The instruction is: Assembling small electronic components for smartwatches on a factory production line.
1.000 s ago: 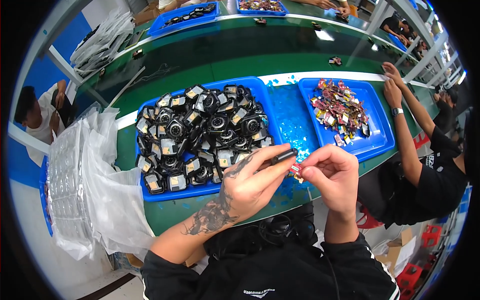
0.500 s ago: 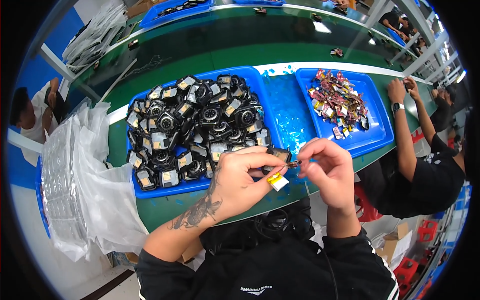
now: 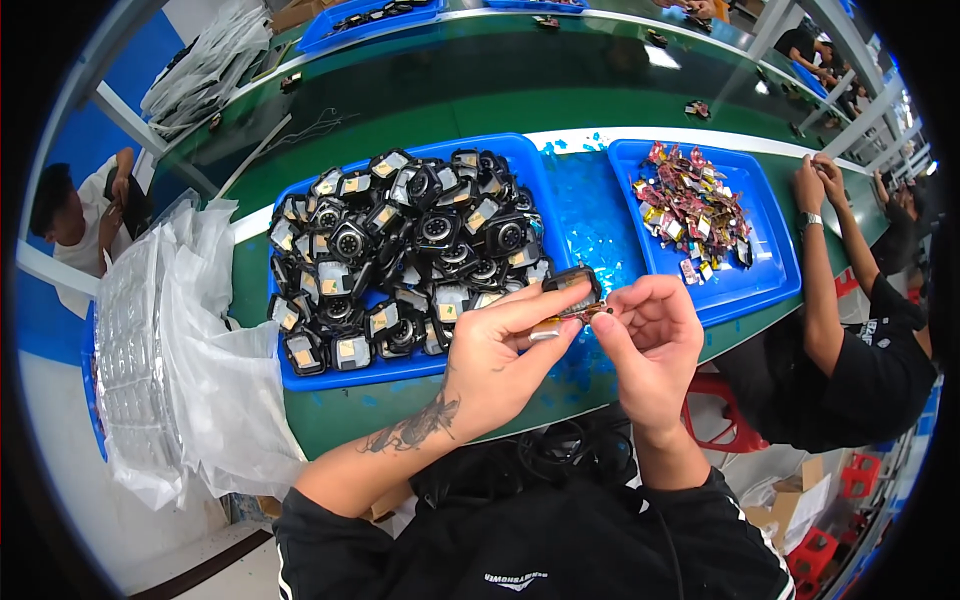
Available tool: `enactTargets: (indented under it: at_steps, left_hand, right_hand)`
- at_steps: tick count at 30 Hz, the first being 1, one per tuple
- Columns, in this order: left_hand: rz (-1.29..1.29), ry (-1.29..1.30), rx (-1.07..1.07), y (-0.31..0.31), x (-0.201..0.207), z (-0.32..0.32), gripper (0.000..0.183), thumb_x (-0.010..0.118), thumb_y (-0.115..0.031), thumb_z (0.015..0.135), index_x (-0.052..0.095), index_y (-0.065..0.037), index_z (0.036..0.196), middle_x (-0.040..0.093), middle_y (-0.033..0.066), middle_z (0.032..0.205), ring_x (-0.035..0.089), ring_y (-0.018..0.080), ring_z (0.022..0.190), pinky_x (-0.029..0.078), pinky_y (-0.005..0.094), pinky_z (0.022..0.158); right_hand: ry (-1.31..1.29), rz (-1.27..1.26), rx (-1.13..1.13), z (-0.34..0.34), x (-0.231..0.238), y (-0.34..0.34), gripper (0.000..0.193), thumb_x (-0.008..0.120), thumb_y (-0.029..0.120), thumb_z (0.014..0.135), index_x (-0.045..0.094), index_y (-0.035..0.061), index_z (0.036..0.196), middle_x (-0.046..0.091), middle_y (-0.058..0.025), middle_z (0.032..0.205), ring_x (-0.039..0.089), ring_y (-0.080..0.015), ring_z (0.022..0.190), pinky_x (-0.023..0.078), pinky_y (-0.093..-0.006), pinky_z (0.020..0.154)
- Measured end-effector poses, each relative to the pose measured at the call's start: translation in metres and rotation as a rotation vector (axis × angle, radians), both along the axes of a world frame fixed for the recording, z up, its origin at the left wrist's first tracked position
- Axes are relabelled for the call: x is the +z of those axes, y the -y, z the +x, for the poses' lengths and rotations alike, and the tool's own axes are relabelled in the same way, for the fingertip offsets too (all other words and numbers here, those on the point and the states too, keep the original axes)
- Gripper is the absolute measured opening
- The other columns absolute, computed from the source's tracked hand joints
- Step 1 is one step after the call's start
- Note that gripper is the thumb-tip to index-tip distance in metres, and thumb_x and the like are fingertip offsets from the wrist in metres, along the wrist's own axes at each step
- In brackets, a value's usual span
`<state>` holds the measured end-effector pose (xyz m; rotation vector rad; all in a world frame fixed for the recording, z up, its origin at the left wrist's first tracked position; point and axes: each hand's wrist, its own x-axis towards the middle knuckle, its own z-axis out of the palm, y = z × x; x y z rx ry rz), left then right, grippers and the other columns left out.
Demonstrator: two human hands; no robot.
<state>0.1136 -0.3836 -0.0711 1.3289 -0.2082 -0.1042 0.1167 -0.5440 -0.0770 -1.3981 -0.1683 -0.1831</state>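
Observation:
My left hand (image 3: 500,365) is closed around a black smartwatch case (image 3: 574,279), above the near right corner of a blue tray (image 3: 400,375) heaped with black watch cases (image 3: 435,230). A small silvery battery (image 3: 545,330) sticks out by my left thumb. Beside it is a small reddish circuit board (image 3: 590,313), linked to the case as far as I can see. My right hand (image 3: 655,345) pinches the board's right end between thumb and fingertips. To the right, a second blue tray (image 3: 775,280) holds a pile of circuit boards with batteries (image 3: 695,205).
Blue scraps litter the green bench (image 3: 590,220) between the trays. Clear plastic sheets with moulded trays (image 3: 190,350) hang at the left. A conveyor belt (image 3: 480,75) with scattered boards runs behind. Co-workers sit left and right. A red stool (image 3: 725,430) stands at the right.
The battery has turned from facing up to nearly edge-on near my left thumb. The watch case shows more, tilted up. My right fingers have closed in on the board. The view has shifted slightly.

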Motion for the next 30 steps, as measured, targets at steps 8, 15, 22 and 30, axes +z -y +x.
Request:
enactTargets:
  at_steps: [8, 15, 22, 30]
  left_hand:
    - [0.067, 0.016, 0.027, -0.001, -0.001, 0.001, 0.035, 0.064, 0.001, 0.089, 0.061, 0.005, 0.124, 0.065, 0.0159, 0.119, 0.063, 0.014, 0.105, 0.046, 0.0286, 0.098]
    - [-0.022, 0.022, -0.012, -0.002, -0.005, 0.001, 0.036, 0.059, 0.003, 0.092, 0.058, 0.003, 0.128, 0.061, 0.016, 0.125, 0.061, 0.0151, 0.108, 0.052, 0.0263, 0.092]
    - [-0.11, 0.066, -0.042, -0.003, -0.01, 0.002, 0.039, 0.052, 0.008, 0.092, 0.055, 0.002, 0.131, 0.058, 0.0158, 0.13, 0.058, 0.0166, 0.116, 0.052, 0.0271, 0.092]
    - [-0.207, -0.146, -0.068, -0.006, 0.0, 0.006, 0.049, 0.055, 0.009, 0.089, 0.047, 0.0, 0.137, 0.061, 0.014, 0.124, 0.062, 0.0189, 0.111, 0.058, 0.0283, 0.084]
  right_hand:
    - [0.068, 0.04, -0.088, -0.003, -0.007, -0.008, 0.025, 0.072, -0.006, 0.081, 0.051, 0.0026, 0.092, 0.063, -0.0063, 0.086, 0.055, -0.0046, 0.072, 0.042, -0.0176, 0.062]
    - [0.082, -0.055, -0.11, 0.001, -0.006, -0.01, 0.028, 0.074, -0.004, 0.08, 0.05, 0.0032, 0.094, 0.062, -0.0052, 0.084, 0.049, -0.0033, 0.065, 0.038, -0.0178, 0.057]
    - [0.099, -0.206, -0.122, 0.002, -0.011, -0.011, 0.032, 0.073, -0.003, 0.08, 0.049, 0.0022, 0.1, 0.054, -0.0014, 0.083, 0.051, -0.0048, 0.072, 0.039, -0.0193, 0.062]
    - [0.124, -0.153, -0.123, 0.0, -0.014, -0.017, 0.033, 0.071, -0.005, 0.082, 0.051, -0.0007, 0.108, 0.057, -0.0055, 0.094, 0.056, -0.009, 0.08, 0.049, -0.0216, 0.069]
